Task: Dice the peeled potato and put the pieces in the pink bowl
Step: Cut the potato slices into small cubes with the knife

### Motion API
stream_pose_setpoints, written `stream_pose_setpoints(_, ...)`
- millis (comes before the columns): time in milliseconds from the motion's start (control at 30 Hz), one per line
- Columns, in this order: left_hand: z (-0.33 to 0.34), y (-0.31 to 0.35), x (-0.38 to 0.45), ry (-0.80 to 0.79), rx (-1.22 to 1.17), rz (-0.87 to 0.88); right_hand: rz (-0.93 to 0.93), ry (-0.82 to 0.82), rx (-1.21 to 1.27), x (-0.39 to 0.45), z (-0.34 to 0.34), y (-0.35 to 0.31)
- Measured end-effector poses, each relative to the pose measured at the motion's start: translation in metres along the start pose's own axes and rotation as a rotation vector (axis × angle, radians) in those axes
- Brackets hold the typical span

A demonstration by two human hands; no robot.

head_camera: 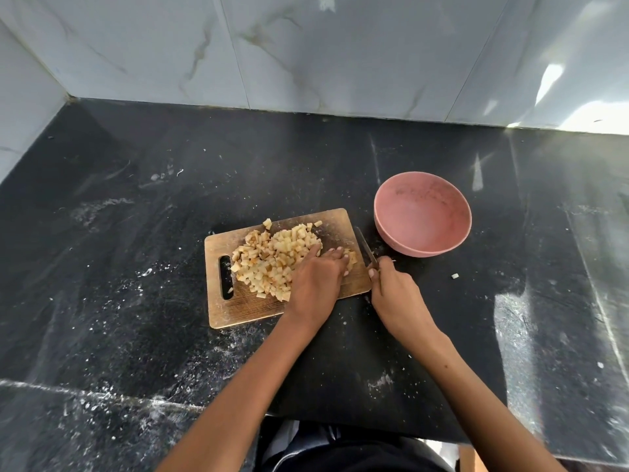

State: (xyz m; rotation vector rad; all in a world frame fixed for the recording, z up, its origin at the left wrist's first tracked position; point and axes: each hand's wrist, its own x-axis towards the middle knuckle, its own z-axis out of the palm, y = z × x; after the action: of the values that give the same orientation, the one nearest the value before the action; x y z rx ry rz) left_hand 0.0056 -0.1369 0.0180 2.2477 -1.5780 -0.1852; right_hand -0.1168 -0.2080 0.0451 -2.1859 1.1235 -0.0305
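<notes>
Left hand point(318, 277) lies flat, fingers straight, on the potato dice point(272, 257); right hand point(391, 287) apparently grips the knife point(366, 248).

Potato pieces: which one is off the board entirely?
The lone potato piece on the black counter, right of the right hand and below the pink bowl. The rest lie on the cutting board.

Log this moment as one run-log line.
left hand on diced potato pile | right hand gripping knife | round pink bowl empty
</notes>
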Motion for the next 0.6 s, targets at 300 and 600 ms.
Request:
stream_pose_setpoints(300,0.005,0.0,0.005,-0.037,0.046,-0.08,0.183,-0.116,-0.147,-0.007,0.005,-0.021)
stream_pose_setpoints(600,0.001,0.014,0.011,0.055,0.015,-0.24,0.275,-0.182,-0.25,-0.011,0.012,-0.03)
